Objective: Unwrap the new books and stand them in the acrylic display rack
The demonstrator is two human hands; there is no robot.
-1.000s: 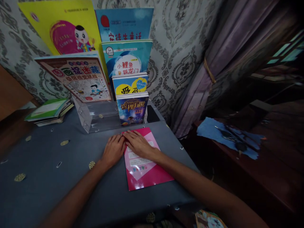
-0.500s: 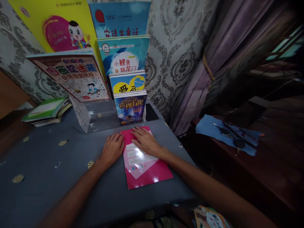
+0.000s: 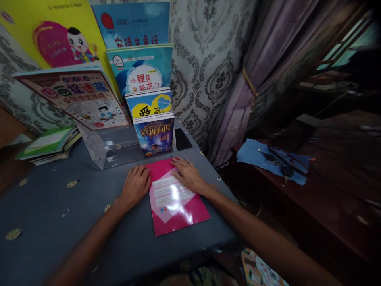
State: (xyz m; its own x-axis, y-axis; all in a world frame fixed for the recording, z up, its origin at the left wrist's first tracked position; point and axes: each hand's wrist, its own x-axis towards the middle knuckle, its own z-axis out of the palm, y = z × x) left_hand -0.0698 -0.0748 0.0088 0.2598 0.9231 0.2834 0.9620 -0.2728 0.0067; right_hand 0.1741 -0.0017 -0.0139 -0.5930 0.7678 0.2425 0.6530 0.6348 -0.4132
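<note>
A pink book point(image 3: 174, 202) lies flat on the grey tablecloth point(image 3: 59, 214) in front of a clear stepped book stand point(image 3: 110, 149). My left hand point(image 3: 135, 186) rests flat on the cloth at the book's left edge, fingers stretched out. My right hand point(image 3: 187, 174) lies flat on the book's upper right part, fingers spread. The stand holds several upright children's books, the front one dark blue point(image 3: 154, 135).
A stack of thin books point(image 3: 47, 145) lies at the left. A dark phone point(image 3: 182, 139) sits beside the stand. A tied purple curtain point(image 3: 253, 79) hangs to the right, with a dark wooden surface and a blue cloth point(image 3: 258, 155) beyond the table edge.
My right hand has slid from the book's top middle toward its right side, uncovering the pale label. My left hand has barely moved. The view has shifted a little.
</note>
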